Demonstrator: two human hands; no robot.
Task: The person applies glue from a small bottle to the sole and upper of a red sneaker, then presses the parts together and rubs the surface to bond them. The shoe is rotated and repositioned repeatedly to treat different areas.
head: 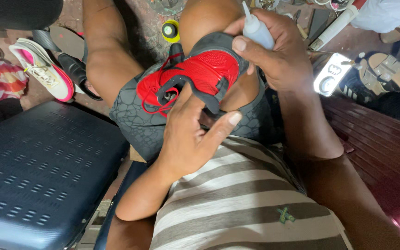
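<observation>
resting on the person's right knee, a red shoe with black trim and red laces lies on its side. the left hand clamps its black heel edge, thumb stretched out toward the striped shirt. the right hand is closed round a small white glue bottle, nozzle up, just above the shoe's toe end. a dark blue case sits to the left, a white and pink sneaker on the floor beyond it, sandals at far right.
</observation>
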